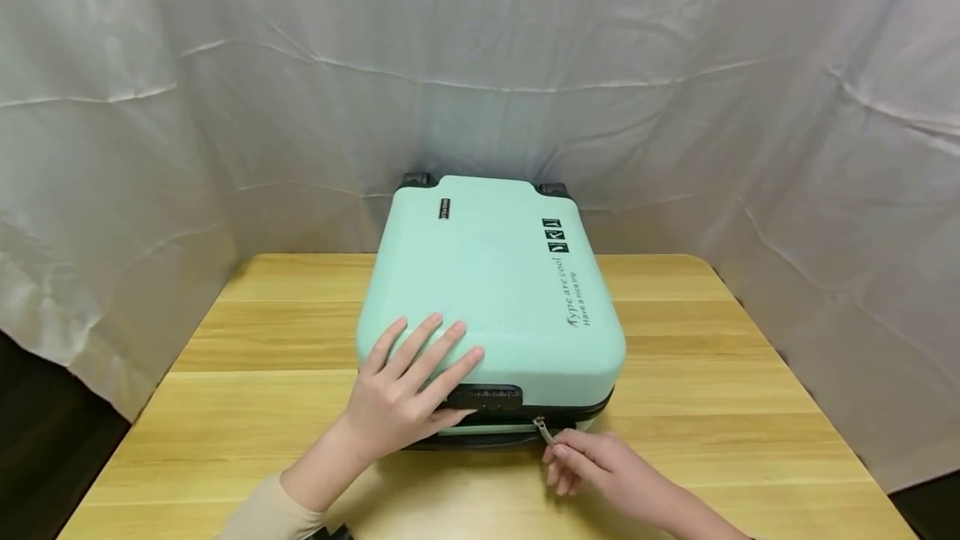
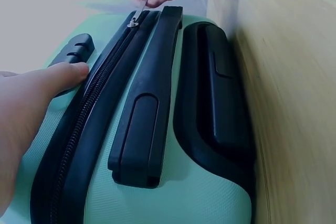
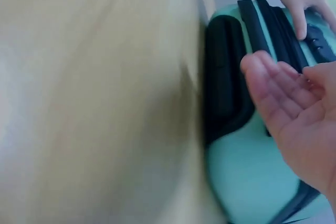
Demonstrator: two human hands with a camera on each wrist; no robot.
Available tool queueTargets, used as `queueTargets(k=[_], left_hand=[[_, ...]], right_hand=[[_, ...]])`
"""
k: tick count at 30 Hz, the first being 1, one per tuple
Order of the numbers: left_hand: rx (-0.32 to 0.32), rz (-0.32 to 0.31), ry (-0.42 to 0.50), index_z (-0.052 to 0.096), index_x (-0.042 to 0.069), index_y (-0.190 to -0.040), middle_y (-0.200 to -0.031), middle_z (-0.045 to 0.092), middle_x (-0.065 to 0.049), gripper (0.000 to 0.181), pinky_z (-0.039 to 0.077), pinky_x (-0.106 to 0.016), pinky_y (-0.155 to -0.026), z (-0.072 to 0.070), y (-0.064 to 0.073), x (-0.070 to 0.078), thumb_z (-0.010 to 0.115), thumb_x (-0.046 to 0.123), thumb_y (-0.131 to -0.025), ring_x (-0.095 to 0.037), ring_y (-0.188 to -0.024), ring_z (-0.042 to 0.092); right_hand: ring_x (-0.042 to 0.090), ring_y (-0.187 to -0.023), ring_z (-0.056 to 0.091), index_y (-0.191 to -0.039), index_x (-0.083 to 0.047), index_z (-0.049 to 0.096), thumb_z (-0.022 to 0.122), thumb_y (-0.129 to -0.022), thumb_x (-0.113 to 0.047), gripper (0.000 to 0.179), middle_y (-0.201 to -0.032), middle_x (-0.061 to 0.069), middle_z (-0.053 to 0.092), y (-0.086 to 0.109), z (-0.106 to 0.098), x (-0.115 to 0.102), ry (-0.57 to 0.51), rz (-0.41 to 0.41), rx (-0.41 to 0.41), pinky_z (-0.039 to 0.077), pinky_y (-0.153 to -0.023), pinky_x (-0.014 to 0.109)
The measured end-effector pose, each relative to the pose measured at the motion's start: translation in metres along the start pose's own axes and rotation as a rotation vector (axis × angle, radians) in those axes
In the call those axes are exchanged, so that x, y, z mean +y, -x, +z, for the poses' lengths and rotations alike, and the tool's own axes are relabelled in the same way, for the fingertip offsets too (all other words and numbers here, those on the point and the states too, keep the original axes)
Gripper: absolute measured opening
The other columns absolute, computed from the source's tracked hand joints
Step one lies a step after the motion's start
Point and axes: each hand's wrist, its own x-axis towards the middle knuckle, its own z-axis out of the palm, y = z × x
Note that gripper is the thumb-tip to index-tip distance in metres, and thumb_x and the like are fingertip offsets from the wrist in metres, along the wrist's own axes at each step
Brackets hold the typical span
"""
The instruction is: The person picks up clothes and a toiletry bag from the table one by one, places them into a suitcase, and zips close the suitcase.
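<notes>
Mint suitcase (image 1: 487, 282) lying closed mid-frame, so its insides are hidden. Print (image 1: 570, 294) toward its right side reads "Type are cool / Have a nice trip". Left hand (image 1: 405, 398) spread wide on it, right hand (image 1: 596, 467) pinching the zipper pull (image 1: 545, 432).

Suitcase (image 1: 480, 290) from above; wrist views close.

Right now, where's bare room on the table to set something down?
Beside the suitcase, the table is bare out to its left and right edges. It's crowded at the suitcase's near end: the left hand rests there and the right hand pinches the zipper pull.
</notes>
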Motion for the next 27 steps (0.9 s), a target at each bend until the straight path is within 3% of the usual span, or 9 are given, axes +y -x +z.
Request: queueTargets(k=[2, 5, 9, 13, 20, 27], left_hand=[[-0.013, -0.009, 0.011, 0.063, 0.017, -0.113, -0.112, 0.064, -0.010, 0.069, 0.042, -0.050, -0.083, -0.002, 0.001, -0.001, 0.065, 0.063, -0.062, -0.031, -0.101, 0.060], [-0.018, -0.020, 0.034, 0.063, 0.016, -0.113, -0.112, 0.064, -0.011, 0.070, 0.041, -0.052, -0.084, -0.004, 0.005, -0.005, 0.065, 0.064, -0.062, -0.032, -0.102, 0.059], [-0.004, -0.034, 0.074, 0.064, 0.015, -0.111, -0.111, 0.064, -0.012, 0.067, 0.040, -0.053, -0.084, -0.007, 0.012, -0.015, 0.064, 0.063, -0.064, -0.033, -0.102, 0.058], [0.010, -0.054, 0.101, 0.065, 0.013, -0.109, -0.109, 0.064, -0.013, 0.066, 0.039, -0.054, -0.085, -0.010, 0.021, -0.029, 0.063, 0.063, -0.065, -0.034, -0.101, 0.057], [0.005, -0.105, 0.196, 0.064, 0.009, -0.109, -0.109, 0.063, -0.016, 0.078, 0.039, -0.055, -0.088, -0.012, 0.037, -0.051, 0.065, 0.068, -0.057, -0.038, -0.100, 0.057], [-0.070, -0.281, 0.388, 0.056, 0.001, -0.118, -0.121, 0.054, -0.024, 0.092, 0.034, -0.048, -0.102, -0.003, 0.062, -0.056, 0.066, 0.068, -0.057, -0.044, -0.114, 0.047]], right_hand=[[0.021, -0.073, 0.066, -0.102, 0.008, 0.053, 0.031, -0.098, -0.013, 0.031, -0.088, 0.023, 0.064, 0.000, 0.000, 0.004, -0.231, 0.027, -0.055, 0.055, -0.063, 0.034], [0.025, -0.085, 0.066, -0.110, 0.019, 0.043, 0.026, -0.099, -0.011, 0.036, -0.099, 0.027, 0.061, 0.000, 0.001, 0.010, -0.554, 0.063, -0.129, 0.053, -0.073, 0.040], [0.022, -0.095, 0.064, -0.117, 0.013, 0.042, 0.022, -0.100, -0.017, 0.040, -0.107, 0.018, 0.063, 0.000, 0.004, 0.016, -0.935, 0.172, -0.177, 0.052, -0.082, 0.034], [0.019, -0.095, 0.064, -0.113, 0.001, 0.050, 0.019, -0.100, -0.026, 0.043, -0.104, 0.011, 0.066, -0.001, 0.006, 0.020, -1.201, 0.287, -0.206, 0.051, -0.085, 0.029], [0.010, -0.088, 0.064, -0.101, -0.010, 0.057, 0.021, -0.099, -0.028, 0.041, -0.094, -0.001, 0.067, -0.004, 0.007, 0.021, -1.356, 0.407, -0.239, 0.050, -0.083, 0.021], [0.006, -0.081, 0.061, -0.094, -0.014, 0.060, 0.025, -0.099, -0.026, 0.037, -0.088, -0.007, 0.064, -0.006, 0.010, 0.022, -1.401, 0.456, -0.202, 0.049, -0.080, 0.018]])
